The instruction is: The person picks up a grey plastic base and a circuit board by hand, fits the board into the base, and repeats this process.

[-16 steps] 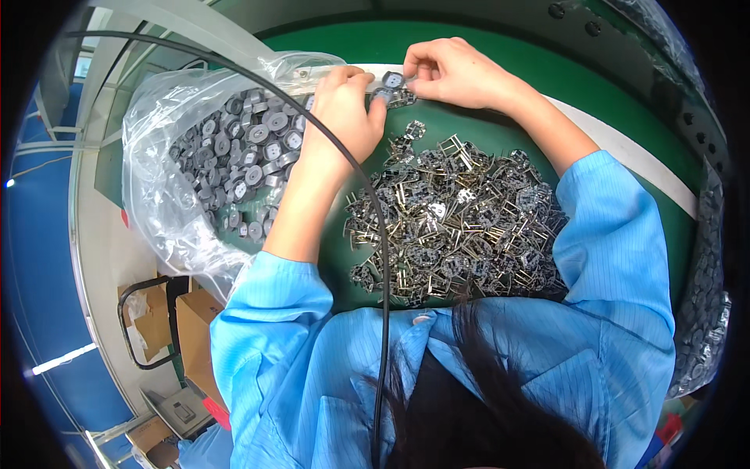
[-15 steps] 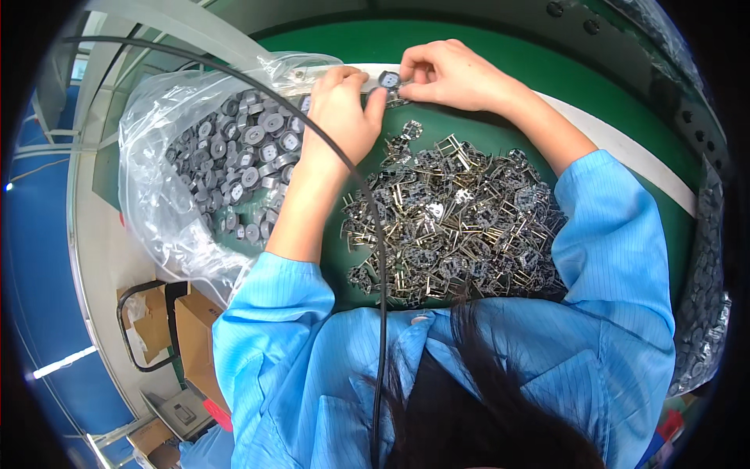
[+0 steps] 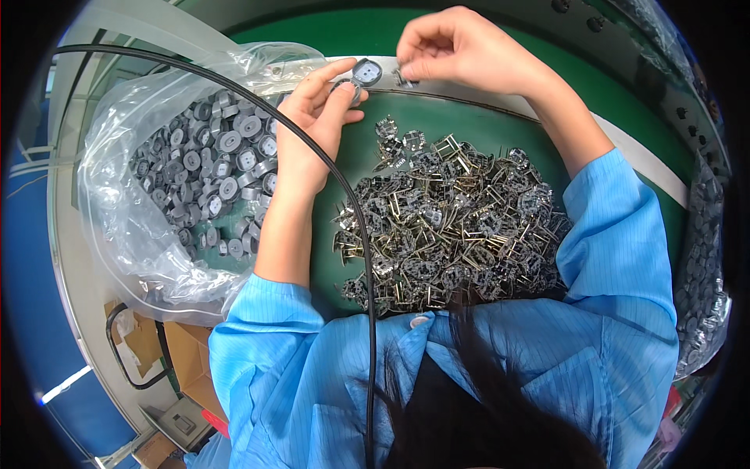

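Two grey round parts (image 3: 367,72) in the left hand (image 3: 311,125), loads left to go
Left fingers pinch them at the tabletop's (image 3: 326,252) far side; right hand's (image 3: 473,55) fingers pinch a small dark piece (image 3: 403,79). Can't tell if anything's finished, but there's a big heap of pinned boards (image 3: 461,227) in the middle and plenty of loose grey parts (image 3: 229,141) in the clear bag (image 3: 117,195) on the left. Half a second ago the hands were close together; now there's a gap.
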Tool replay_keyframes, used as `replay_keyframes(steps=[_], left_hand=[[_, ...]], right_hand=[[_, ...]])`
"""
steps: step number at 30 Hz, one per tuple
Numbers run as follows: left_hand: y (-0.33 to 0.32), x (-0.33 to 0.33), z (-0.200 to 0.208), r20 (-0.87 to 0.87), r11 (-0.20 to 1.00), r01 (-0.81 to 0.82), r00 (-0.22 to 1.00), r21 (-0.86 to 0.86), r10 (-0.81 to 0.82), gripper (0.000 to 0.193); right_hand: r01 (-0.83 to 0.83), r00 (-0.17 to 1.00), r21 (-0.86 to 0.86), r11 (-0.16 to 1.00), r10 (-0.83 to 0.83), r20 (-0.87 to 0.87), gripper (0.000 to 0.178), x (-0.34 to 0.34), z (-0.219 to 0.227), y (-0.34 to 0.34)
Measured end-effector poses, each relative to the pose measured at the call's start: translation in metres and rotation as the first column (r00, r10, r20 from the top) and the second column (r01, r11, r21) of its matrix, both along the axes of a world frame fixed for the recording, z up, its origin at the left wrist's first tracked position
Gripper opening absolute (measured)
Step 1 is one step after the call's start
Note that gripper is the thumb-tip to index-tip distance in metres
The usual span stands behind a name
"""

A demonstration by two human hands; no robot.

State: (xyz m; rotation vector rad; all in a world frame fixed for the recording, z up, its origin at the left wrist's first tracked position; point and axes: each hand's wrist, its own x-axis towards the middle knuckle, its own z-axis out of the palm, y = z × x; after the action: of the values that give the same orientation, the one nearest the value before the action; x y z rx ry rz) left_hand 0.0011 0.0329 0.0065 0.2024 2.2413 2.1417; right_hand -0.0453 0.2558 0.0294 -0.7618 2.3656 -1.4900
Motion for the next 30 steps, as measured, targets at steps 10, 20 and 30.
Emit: replay_keyframes(steps=[10,20,30], left_hand=[[-0.016,0.0,-0.002,0.178,0.978,0.149,0.968,0.145,-0.174,0.026],[0.001,0.006,-0.003,0.217,0.959,-0.02,0.975,0.281,-0.043,0.026],[-0.005,0.006,-0.004,0.246,0.906,0.051,0.954,0.42,-0.168,0.027]], right_hand=[[-0.005,0.999,-0.217,0.976,-0.006,-0.051,0.017,0.008,-0.026,-0.026],[0.086,0.995,-0.165,0.983,-0.093,-0.035,0.014,0.017,-0.021,-0.027],[-0.038,0.967,-0.373,0.927,0.128,0.219,0.009,0.012,-0.024,-0.024]])
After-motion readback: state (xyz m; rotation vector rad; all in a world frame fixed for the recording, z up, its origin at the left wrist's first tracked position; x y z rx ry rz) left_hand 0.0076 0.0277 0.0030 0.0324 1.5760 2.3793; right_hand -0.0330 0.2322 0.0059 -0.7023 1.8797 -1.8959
